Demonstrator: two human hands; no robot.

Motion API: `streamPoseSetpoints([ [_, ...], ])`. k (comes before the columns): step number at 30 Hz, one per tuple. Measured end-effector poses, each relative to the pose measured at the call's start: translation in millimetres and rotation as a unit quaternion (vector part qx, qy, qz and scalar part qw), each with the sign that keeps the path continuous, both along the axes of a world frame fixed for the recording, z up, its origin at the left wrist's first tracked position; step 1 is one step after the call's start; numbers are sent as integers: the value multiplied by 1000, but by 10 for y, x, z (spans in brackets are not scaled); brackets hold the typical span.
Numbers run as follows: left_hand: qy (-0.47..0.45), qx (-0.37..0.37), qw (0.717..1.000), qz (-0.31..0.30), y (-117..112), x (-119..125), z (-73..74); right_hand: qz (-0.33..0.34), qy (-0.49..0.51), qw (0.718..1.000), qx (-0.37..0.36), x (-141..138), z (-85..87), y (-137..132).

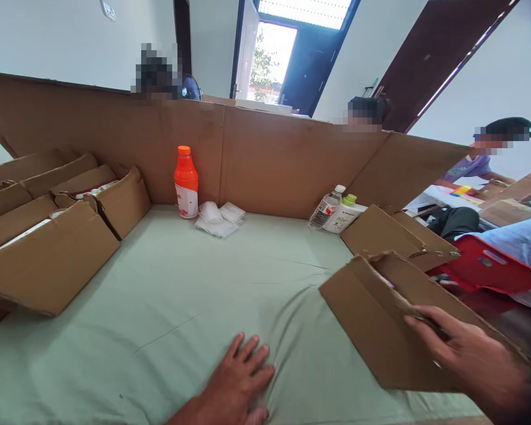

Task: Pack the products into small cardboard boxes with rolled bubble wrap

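My left hand (243, 381) lies on the pale green cloth (172, 330) near the front edge, fingers spread, holding nothing. On the right side, my right hand (473, 354) grips the upper edge of an open cardboard box (393, 348), which stands at an angle on the cloth. What the box contains is mostly hidden; a small pale bit shows inside it. Just behind it stands another cardboard box (380, 233).
An orange bottle (186, 183) and folded bubble wrap (220, 221) are near the cardboard partition (265, 159). A clear bottle (326, 208) and a white bottle with a green cap (341, 217) lean at back right. Several open boxes (57, 254) fill the left. People sit beyond the partition.
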State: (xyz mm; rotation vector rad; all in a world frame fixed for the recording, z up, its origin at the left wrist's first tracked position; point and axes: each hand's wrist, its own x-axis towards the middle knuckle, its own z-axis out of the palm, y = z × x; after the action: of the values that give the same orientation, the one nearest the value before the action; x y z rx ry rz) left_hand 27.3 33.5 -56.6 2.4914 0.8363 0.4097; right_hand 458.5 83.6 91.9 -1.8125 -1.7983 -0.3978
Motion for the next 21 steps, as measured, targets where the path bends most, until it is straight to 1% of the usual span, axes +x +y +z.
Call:
streamPoseSetpoints([
  [2, -41, -18, 998, -43, -141, 40, -42, 54, -8, 999, -8, -560, 97, 58],
  [3, -72, -47, 995, -54, -181, 30, -40, 90, -6, 996, -12, -840, 147, 102],
  [4, -107, -89, 989, -45, -204, -9, -20, 130, -1, 991, -12, -1113, 193, 146],
  [5, -147, -140, 979, -12, -210, -81, 18, 172, 5, 985, -21, -1374, 234, 185],
  [6, -189, -190, 963, 44, -200, -187, 71, 213, 10, 977, -24, -1618, 268, 213],
  [7, -230, -233, 937, 124, -176, -321, 135, 254, 12, 967, -32, -1840, 299, 227],
  [8, -271, -257, 901, 220, -143, -479, 205, 296, 13, 954, -35, -2033, 329, 226],
  [9, -308, -265, 858, 315, -105, -652, 275, 336, 16, 941, -35, -2192, 360, 212],
  [10, -335, -263, 813, 396, -69, -830, 340, 368, 22, 929, -28, -2313, 391, 187],
  [11, -350, -256, 774, 460, -40, -1003, 397, 389, 34, 920, -11, -2393, 420, 159],
  [12, -357, -250, 744, 506, -22, -1162, 443, 396, 52, 917, 13, -2433, 442, 131],
  [13, -356, -247, 725, 535, -13, -1298, 477, 386, 77, 919, 42, -2436, 451, 109],
  [14, -352, -248, 715, 550, -13, -1407, 498, 362, 110, 923, 66, -2410, 440, 97],
  [16, -344, -250, 714, 557, -17, -1532, 504, 293, 198, 931, 90, -2297, 345, 100],
  [18, -336, -236, 732, 544, 5, -1544, 476, 214, 307, 925, 73, -2143, 151, 128],
  [19, -333, -222, 747, 530, 34, -1518, 454, 174, 363, 914, 52, -2064, 24, 144],
  [21, -332, -184, 780, 497, 124, -1426, 405, 96, 464, 881, 4, -1920, -257, 171],
])
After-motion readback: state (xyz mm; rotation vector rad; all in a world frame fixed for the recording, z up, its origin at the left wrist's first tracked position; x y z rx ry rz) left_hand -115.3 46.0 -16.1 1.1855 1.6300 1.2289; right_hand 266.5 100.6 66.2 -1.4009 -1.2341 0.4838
